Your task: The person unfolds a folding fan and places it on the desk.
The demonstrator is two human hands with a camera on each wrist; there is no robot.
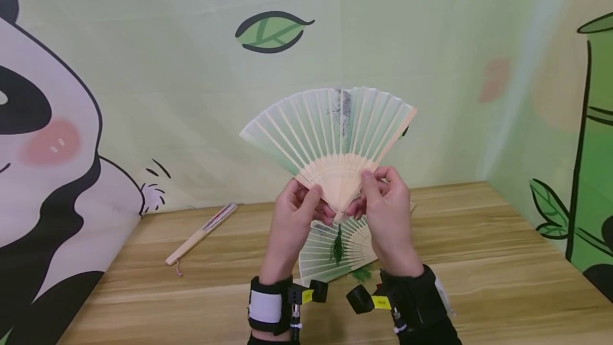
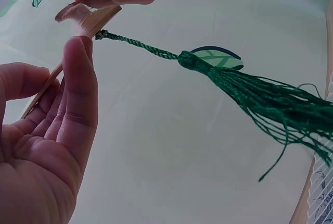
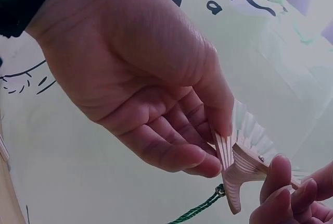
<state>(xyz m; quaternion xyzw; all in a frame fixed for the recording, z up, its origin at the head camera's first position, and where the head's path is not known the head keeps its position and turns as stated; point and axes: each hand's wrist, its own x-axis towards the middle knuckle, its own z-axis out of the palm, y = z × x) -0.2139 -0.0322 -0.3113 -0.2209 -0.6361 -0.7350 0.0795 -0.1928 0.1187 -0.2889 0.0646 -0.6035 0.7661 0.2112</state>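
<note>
A pale green folding fan (image 1: 335,126) with light wooden ribs is spread wide, held up above the table in both hands. My left hand (image 1: 297,212) pinches its left guard stick between thumb and fingers. On the other side my right hand (image 1: 388,212) grips the right guard stick, thumb to the front. From the pivot end hangs a green tassel (image 2: 255,91) on a braided cord. Behind the hands, a second spread fan (image 1: 325,254) lies on the table, partly hidden by the right hand and wrist; another green tassel (image 1: 361,274) lies beside it.
A folded fan (image 1: 201,234) with a small loop at one end lies at the left of the wooden table (image 1: 479,260). Behind the table stands a pale green backdrop (image 1: 407,25) printed with a panda, a leaf and bamboo.
</note>
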